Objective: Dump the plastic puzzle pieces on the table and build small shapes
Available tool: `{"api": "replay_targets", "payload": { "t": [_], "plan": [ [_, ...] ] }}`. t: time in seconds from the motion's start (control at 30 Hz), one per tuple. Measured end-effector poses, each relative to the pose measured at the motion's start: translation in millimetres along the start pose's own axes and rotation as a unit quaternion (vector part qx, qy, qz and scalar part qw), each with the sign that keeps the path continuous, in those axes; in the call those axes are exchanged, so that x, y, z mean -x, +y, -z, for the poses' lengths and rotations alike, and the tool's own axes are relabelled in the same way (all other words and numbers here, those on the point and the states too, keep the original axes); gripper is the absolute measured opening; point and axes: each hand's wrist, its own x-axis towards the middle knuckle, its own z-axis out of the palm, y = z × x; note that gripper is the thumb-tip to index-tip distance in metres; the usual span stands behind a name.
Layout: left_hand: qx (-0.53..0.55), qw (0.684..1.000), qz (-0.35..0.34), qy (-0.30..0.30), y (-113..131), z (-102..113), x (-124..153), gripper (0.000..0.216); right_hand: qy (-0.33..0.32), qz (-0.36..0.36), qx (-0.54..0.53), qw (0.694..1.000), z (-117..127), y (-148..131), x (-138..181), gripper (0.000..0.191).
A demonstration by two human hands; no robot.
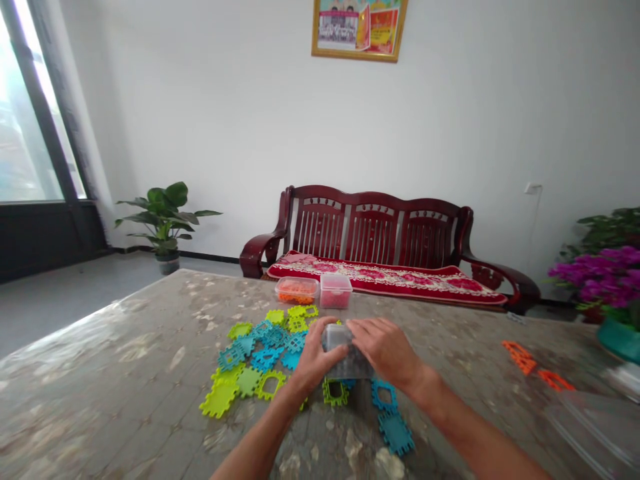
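Between my hands is a clear plastic box (pixel 353 367), its contents greyish and too blurred to name. My left hand (pixel 319 357) grips its left side, thumb laid toward the front. From the right, my right hand (pixel 383 343) closes over the box's top and side, with its fingertips near the far edge. Blue interlocking plastic tiles (pixel 267 357) and lime-green ones (pixel 220 397) lie loosely spread to the left. Close in front of the box are a green frame tile (pixel 336 393), a blue frame tile (pixel 384 395) and a solid blue tile (pixel 395 432).
Behind my hands stand a clear tub of orange pieces (pixel 297 291) and a lidded box with pinkish-red contents (pixel 336 291). Orange tiles (pixel 520 358), a clear plastic lid or container (pixel 595 427) and a flower pot (pixel 620 337) sit at right. A wooden bench (pixel 375 230) stands beyond the table.
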Motion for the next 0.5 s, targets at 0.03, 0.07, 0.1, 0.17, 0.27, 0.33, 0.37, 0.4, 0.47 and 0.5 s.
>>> {"api": "replay_targets", "payload": {
  "t": [0.03, 0.07, 0.1, 0.17, 0.27, 0.33, 0.37, 0.4, 0.47, 0.5],
  "plan": [
    [-0.009, 1.0, -0.006, 0.005, 2.4, -0.9, -0.4, 0.051, -0.027, 0.016, 0.025, 0.999, 4.8, -0.8, -5.0, 0.032],
    [-0.016, 1.0, -0.01, 0.01, 4.7, -1.8, -0.8, 0.05, -0.052, 0.028, 0.046, 0.997, 8.9, -1.9, -9.4, 0.033],
    [-0.021, 1.0, -0.014, 0.014, 6.7, -2.6, -1.0, 0.05, -0.073, 0.034, 0.063, 0.995, 12.3, -3.5, -13.1, 0.033],
    [-0.029, 0.999, -0.018, 0.023, 10.0, -4.4, -1.2, 0.049, -0.109, 0.037, 0.086, 0.99, 16.7, -7.8, -18.2, 0.034],
    [-0.036, 0.999, -0.022, 0.029, 13.2, -6.8, -0.6, 0.047, -0.145, 0.034, 0.104, 0.983, 18.4, -15.1, -20.7, 0.039],
    [-0.039, 0.999, -0.02, 0.028, 14.2, -7.9, 0.1, 0.047, -0.152, 0.027, 0.108, 0.982, 17.3, -18.4, -20.4, 0.041],
    [-0.04, 0.999, -0.018, 0.028, 14.3, -8.2, 0.5, 0.048, -0.151, 0.022, 0.107, 0.982, 16.2, -19.2, -20.0, 0.041],
    [-0.041, 0.999, -0.017, 0.029, 14.2, -8.4, 0.8, 0.048, -0.148, 0.017, 0.106, 0.983, 15.0, -19.6, -19.4, 0.04],
    [-0.042, 0.999, -0.016, 0.031, 13.5, -8.4, 1.3, 0.048, -0.142, 0.011, 0.099, 0.985, 12.4, -18.9, -17.8, 0.04],
    [-0.042, 0.999, -0.016, 0.031, 13.1, -8.4, 1.5, 0.049, -0.139, 0.008, 0.094, 0.986, 11.1, -18.2, -16.8, 0.041]
  ]
}}
